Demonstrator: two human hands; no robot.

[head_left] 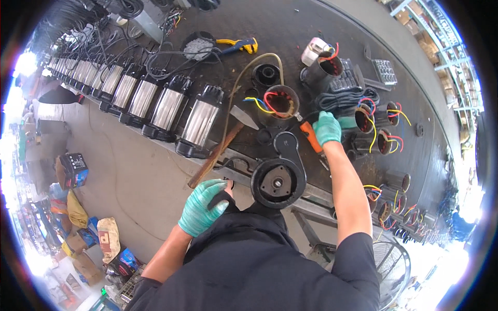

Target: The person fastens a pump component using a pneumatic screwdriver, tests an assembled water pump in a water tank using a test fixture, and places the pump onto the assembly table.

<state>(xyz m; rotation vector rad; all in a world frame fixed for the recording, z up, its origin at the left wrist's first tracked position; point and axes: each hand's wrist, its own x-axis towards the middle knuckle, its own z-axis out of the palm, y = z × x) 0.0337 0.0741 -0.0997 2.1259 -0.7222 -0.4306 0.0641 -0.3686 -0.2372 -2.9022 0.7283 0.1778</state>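
Two gloved hands: right hand (328, 128) far right, fingers curled, can't tell on what; left hand (203, 207) near left, released. Orange-handled tool (310, 137) just left of right hand, the nearer one, over the surface (280, 31); long axis far-left to near-right; handle bright, slim.

A dark workbench (290, 31) runs diagonally from the upper left to the lower right of the frame. A row of silver motors (202, 122) lines its left edge. Upper centre, a black bowl (201, 34) sits beside yellow-and-blue pliers (239, 46). At centre lies a hammer (219, 154); right of it, an orange-handled tool (310, 136) and coiled black cable (340, 100). Wired metal tubes (367, 142) stand or lie farther right.
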